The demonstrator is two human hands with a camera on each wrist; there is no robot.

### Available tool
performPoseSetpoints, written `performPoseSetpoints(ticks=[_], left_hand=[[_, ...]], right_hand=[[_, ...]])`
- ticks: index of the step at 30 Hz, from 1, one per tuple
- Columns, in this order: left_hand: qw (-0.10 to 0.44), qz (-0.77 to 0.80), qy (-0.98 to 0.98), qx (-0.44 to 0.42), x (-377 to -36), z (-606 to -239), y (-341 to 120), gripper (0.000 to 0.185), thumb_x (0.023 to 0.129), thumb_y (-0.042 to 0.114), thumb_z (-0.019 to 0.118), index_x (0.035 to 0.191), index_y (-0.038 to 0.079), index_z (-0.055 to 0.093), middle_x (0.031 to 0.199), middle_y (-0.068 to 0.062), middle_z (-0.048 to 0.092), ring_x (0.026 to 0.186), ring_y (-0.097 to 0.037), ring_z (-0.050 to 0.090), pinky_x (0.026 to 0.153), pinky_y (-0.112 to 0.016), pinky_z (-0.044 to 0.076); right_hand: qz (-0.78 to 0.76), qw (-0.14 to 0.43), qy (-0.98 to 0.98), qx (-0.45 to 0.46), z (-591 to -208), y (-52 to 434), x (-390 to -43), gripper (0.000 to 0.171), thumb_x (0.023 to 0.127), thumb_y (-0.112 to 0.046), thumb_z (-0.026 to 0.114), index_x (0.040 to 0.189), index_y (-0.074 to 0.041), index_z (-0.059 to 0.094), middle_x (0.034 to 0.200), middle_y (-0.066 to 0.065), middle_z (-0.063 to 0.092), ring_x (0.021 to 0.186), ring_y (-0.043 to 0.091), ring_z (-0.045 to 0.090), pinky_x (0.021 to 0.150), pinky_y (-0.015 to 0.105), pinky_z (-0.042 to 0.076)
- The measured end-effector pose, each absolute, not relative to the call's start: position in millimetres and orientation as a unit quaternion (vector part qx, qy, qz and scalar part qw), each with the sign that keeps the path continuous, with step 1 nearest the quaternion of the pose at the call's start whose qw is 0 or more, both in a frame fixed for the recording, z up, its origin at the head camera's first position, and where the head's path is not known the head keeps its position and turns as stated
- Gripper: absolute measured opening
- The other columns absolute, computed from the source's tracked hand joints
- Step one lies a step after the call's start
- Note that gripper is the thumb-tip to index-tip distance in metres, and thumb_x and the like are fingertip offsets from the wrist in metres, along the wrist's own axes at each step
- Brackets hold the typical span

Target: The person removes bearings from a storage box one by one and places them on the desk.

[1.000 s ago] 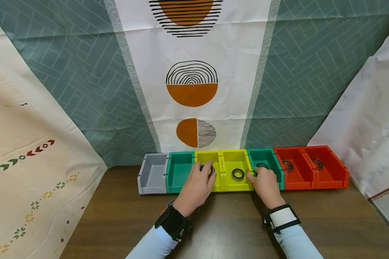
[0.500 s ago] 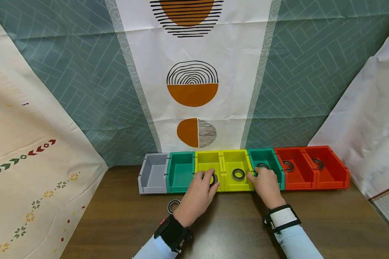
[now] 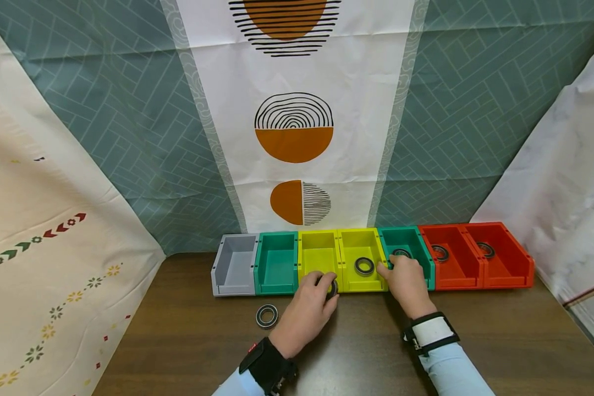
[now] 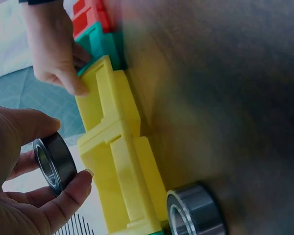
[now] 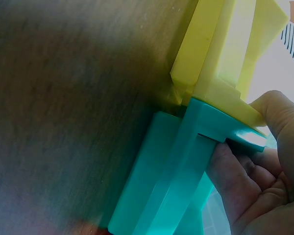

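right hand (image 5: 257, 181) is gripping the front edge of the green bin (image 5: 157, 181), fingers curling over its rim | yellow bin (image 5: 225, 54) is standing just beside it, touching | both bins are sitting on the dark wooden table (image 5: 63, 98)

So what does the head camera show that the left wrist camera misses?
Only the head view shows the whole row: the grey bin, the left green bin, both red bins holding bearings, and the patterned backdrop. Only the left wrist view shows clearly how the left hand pinches the bearing between thumb and fingers. Both show the yellow bins, the right hand at the right green bin, and a loose bearing on the table.
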State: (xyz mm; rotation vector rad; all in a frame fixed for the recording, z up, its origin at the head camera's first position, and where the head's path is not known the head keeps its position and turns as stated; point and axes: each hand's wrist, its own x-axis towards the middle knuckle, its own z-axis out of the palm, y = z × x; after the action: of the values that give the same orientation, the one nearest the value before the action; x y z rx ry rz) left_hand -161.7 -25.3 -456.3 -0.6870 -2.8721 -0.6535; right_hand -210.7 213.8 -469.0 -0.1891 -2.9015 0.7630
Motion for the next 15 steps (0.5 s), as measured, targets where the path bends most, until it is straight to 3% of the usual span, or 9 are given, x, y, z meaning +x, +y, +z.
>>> performPoseSetpoints(ticks=[4,15], left_hand=[[0.044,-0.205,-0.951,-0.227,-160.2,-460.2,-23.6,0.044,0.092,0.038,0.056,0.133,0.025,0.047,0.127,-0.006,0.049,0.106,-0.015,0.051,0.087,-0.033,0.052],[0.026,-0.178,-0.954,-0.239,-156.5,-474.7,-20.0,0.042,0.089,0.031,0.062,0.129,0.023,0.050,0.122,-0.007,0.052,0.105,-0.016,0.052,0.088,-0.033,0.051]], right_hand=[[0.253,0.068,-0.963,-0.064,-469.5,214.1,-211.5,0.048,0.088,-0.028,0.059,0.119,0.009,0.058,0.073,0.011,0.046,0.071,0.025,0.049,0.052,0.028,0.036],[0.249,0.065,-0.964,-0.069,-469.3,213.9,-211.1,0.051,0.088,-0.030,0.059,0.123,0.007,0.056,0.082,0.015,0.052,0.074,0.026,0.050,0.055,0.028,0.038]])
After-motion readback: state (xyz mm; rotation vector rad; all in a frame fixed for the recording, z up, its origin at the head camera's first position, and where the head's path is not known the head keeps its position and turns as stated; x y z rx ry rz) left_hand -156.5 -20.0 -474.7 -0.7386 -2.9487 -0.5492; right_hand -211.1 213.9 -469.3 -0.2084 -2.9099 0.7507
